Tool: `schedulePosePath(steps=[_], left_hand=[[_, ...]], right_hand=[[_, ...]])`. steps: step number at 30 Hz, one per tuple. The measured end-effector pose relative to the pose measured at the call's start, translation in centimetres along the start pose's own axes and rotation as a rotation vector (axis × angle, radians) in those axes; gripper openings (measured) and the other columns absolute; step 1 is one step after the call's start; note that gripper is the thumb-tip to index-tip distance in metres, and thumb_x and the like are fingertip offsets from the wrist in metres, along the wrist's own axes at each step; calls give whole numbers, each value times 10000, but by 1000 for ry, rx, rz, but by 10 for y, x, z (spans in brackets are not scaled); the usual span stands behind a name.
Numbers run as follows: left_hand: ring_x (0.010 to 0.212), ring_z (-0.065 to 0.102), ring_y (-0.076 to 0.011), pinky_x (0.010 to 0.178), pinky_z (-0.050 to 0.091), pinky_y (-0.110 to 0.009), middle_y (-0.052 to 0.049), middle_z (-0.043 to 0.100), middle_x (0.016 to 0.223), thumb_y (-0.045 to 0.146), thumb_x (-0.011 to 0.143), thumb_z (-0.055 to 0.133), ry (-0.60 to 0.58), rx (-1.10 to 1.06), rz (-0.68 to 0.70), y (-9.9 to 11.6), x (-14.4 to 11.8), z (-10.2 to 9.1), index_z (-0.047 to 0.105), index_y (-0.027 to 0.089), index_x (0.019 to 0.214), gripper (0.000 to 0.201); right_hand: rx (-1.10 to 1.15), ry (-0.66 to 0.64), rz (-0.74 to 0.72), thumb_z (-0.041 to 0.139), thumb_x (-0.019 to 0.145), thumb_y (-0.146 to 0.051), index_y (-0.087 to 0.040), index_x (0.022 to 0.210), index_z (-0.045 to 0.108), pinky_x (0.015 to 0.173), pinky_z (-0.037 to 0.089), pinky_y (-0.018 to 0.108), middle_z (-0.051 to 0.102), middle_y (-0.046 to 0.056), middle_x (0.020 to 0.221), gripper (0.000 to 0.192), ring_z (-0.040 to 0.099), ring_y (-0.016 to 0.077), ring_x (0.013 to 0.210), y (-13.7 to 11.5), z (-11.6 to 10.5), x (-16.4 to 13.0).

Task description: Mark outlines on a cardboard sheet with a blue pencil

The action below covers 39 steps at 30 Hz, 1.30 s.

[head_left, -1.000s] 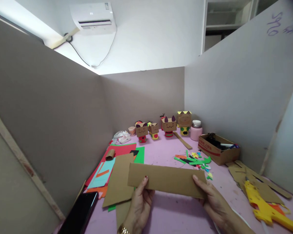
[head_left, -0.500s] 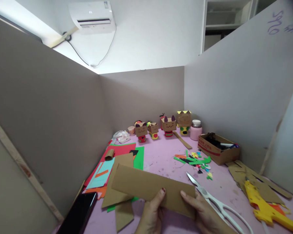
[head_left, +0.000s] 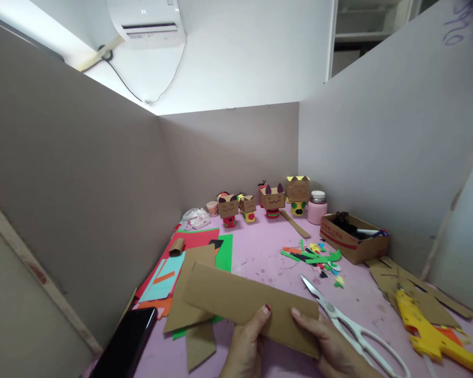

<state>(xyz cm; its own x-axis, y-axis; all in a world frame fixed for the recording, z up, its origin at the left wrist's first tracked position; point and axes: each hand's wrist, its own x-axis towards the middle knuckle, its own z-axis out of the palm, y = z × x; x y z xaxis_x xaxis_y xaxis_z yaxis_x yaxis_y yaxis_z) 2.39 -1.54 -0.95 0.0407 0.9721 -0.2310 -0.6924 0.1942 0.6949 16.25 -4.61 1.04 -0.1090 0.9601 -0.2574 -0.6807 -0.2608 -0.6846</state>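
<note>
Both hands hold one long brown cardboard strip [head_left: 236, 299] low over the pink table [head_left: 260, 257]. My left hand [head_left: 246, 346] grips its lower edge near the middle, thumb on top. My right hand [head_left: 327, 344] pinches the strip's right end. The strip slopes down from left to right. White-handled scissors [head_left: 350, 325] lie just to the right of my right hand.
A black phone [head_left: 126, 344] lies at the near left by coloured paper sheets [head_left: 181, 262]. Small cardboard figures [head_left: 271, 199] and a pink jar [head_left: 317, 207] stand at the back. A cardboard box [head_left: 352, 239], paper scraps [head_left: 315, 257] and a yellow glue gun [head_left: 429, 333] sit right. Grey partitions enclose the table.
The strip came down and leftward, and my hands moved closer together along it. The scissors, hidden a second ago, now show beside my right hand. The view tipped slightly down.
</note>
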Motion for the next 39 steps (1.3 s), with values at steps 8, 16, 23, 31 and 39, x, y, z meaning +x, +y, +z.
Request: schedulePosePath(steps=[8, 16, 23, 31, 39], left_hand=[[1038, 655, -309, 928, 516, -394, -119, 736, 994, 204, 538, 890, -5, 11, -7, 2, -2, 0, 657, 134, 1072, 587], [1021, 663, -311, 896, 538, -382, -130, 734, 996, 189, 542, 885, 11, -4, -12, 0, -1, 1, 670, 122, 1032, 539], [976, 683, -271, 885, 547, -366, -111, 738, 971, 106, 636, 821, 67, -24, 32, 5, 3, 5, 664, 128, 1038, 432], [919, 686, -147, 817, 561, -266, -65, 717, 1046, 52, 865, 580, 194, -45, 250, 47, 14, 9, 623, 193, 1119, 293], [826, 685, -116, 661, 543, -183, -10, 718, 1035, 109, 866, 604, 240, -12, 371, 67, 27, -3, 632, 245, 1089, 263]], right_hand=[[-10, -27, -16, 867, 584, -326, -130, 1151, 642, 859, 516, 369, 770, 95, 929, 641, 699, 282, 939, -4, 2, 2], [-35, 10, -29, 879, 550, -353, -150, 968, 688, 792, 535, 342, 776, 66, 856, 503, 717, 261, 856, -2, 2, -1], [-120, 91, -66, 853, 580, -418, -159, 992, 655, 652, 529, 319, 771, 59, 815, 526, 719, 243, 732, -7, -4, 7], [-105, 140, -75, 841, 588, -423, -164, 970, 632, 575, 511, 296, 769, 56, 800, 507, 710, 225, 645, -16, -11, 10], [-83, 89, -158, 849, 595, -394, -167, 926, 690, 632, 524, 277, 768, 32, 802, 432, 708, 234, 819, -25, -14, 17]])
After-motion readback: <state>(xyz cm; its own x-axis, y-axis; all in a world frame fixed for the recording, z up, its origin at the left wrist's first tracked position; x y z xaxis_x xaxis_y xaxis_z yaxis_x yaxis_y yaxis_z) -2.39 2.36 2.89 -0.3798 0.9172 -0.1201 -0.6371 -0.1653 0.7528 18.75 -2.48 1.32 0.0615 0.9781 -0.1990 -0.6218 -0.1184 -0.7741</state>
